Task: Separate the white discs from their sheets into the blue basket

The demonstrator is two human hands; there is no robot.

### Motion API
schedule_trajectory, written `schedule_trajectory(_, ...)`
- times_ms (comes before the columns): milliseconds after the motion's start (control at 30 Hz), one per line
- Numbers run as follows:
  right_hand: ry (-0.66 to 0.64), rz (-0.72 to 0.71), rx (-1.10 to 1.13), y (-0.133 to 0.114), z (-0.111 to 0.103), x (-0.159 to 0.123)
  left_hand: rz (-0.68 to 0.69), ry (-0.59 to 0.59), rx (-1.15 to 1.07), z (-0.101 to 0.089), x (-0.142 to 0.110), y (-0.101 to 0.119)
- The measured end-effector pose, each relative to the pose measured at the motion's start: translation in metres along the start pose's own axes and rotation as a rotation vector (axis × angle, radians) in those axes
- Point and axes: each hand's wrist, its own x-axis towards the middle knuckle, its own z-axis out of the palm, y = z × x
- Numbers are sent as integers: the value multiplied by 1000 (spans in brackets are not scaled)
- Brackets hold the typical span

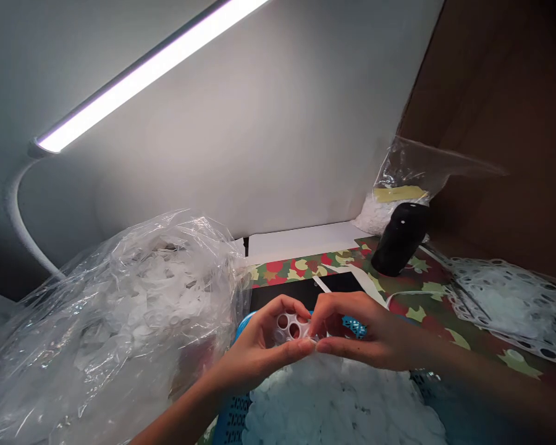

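Translucent white plastic pieces (343, 402) lay in the blue perforated plastic basket (234, 415), a bulging clear plastic bag (152, 309) to its left

Directions from the centre of the view: a lit bar lamp (152, 67) slants between ten and eleven o'clock on a white curved gooseneck (13, 201) at nine, before a pale wall (278, 154). At two o'clock rises a brown panel (500, 93); at three, a black cylindrical container (398, 241) stands on a camouflage-patterned cloth (438, 315), which spreads towards four. A flat black object (301, 293) lies at five.
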Motion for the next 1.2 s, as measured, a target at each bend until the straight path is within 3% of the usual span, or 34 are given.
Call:
schedule_trajectory(200, -30, -7, 66, 4, 0, 1, -54, -82, -116, -1, 1, 0)
schedule_trajectory(467, -36, 78, 60, 0, 1, 0, -42, -51, -75, -3, 1, -2)
schedule_trajectory(667, -51, -41, 70, 0, 2, 2, -47, -68, -91, -3, 1, -2)
schedule_trajectory(833, -55, 29, 79, 0, 1, 4, -43, -73, -97, -2, 0, -2)
schedule_trajectory(1000, -51, -56, 57, -1, 2, 2, -48, -70, -105, -2, 1, -2)
schedule_trajectory(1200, -74, -40, 51, -1, 3, 2, -45, -70, -106, -3, 2, -3)
